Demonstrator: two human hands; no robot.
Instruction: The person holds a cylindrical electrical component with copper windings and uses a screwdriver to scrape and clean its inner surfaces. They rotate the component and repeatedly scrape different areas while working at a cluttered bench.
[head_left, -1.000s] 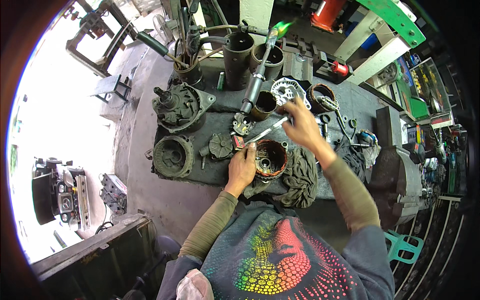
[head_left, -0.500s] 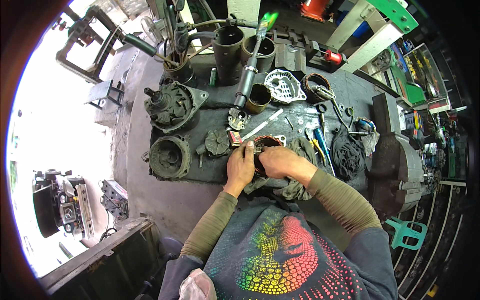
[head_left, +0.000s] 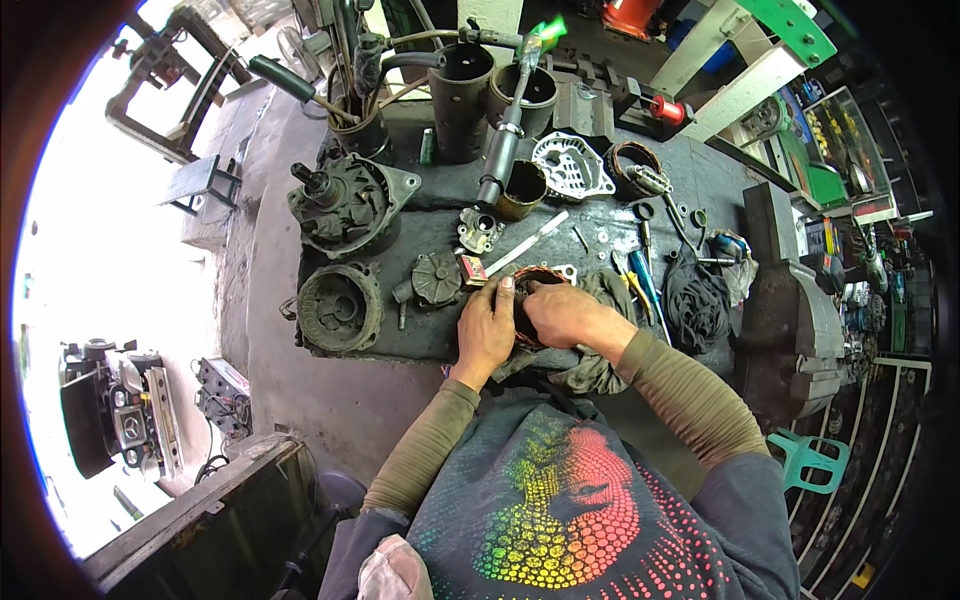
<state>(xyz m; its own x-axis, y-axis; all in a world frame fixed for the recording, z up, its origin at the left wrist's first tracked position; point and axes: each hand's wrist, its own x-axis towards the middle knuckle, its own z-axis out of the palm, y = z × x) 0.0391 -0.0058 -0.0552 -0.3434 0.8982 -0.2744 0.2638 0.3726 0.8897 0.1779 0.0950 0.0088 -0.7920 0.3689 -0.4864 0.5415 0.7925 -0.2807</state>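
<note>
Both hands are wrapped around the same part here: the left hand (head_left: 485, 330) grips the left side of a round stator ring (head_left: 535, 280) with its thumb up on the rim, and the right hand (head_left: 565, 315) is curled over the top and right side, fingers tucked in, so most of the ring is hidden. It sits at the near edge of the grimy workbench (head_left: 430, 345), partly on a dark rag (head_left: 600, 365). Just left of the grip there's a small finned cover (head_left: 437, 278) and a big round housing (head_left: 340, 308), with a flat metal file (head_left: 525, 243) right behind.
</note>
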